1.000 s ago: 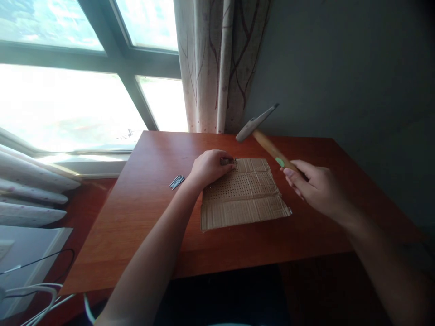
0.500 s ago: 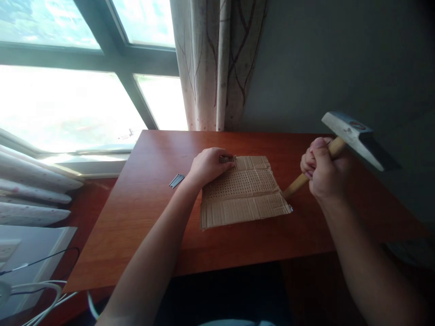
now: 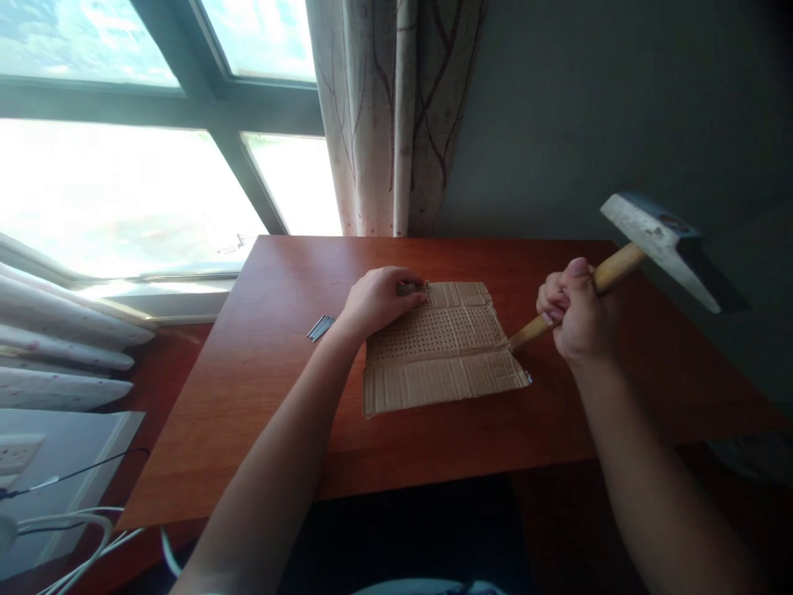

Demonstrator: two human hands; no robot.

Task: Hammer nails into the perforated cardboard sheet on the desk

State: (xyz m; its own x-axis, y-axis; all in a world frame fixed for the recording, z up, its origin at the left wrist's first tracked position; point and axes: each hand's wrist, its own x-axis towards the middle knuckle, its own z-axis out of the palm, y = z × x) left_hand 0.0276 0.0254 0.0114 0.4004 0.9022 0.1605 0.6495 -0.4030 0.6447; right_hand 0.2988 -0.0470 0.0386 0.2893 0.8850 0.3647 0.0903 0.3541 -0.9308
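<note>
A sheet of brown cardboard dotted with rows of small holes lies on the wooden table. At its far left corner rests my left hand, thumb and fingers curled toward each other; whatever sits between the fingertips is too small to make out. Raised above the table to the right of the cardboard, my right hand is wrapped round the wooden handle of a hammer. The metal head is up and to the right, and the handle's end points down toward the cardboard. Several nails lie together left of my left wrist.
The table stands beside a bright window and a patterned curtain. A dark wall rises behind and to the right. White cables and a wall socket are at the lower left.
The hammer head has moved up and to the right, while my right hand has shifted slightly left. My left hand, the cardboard and the nails keep their places.
</note>
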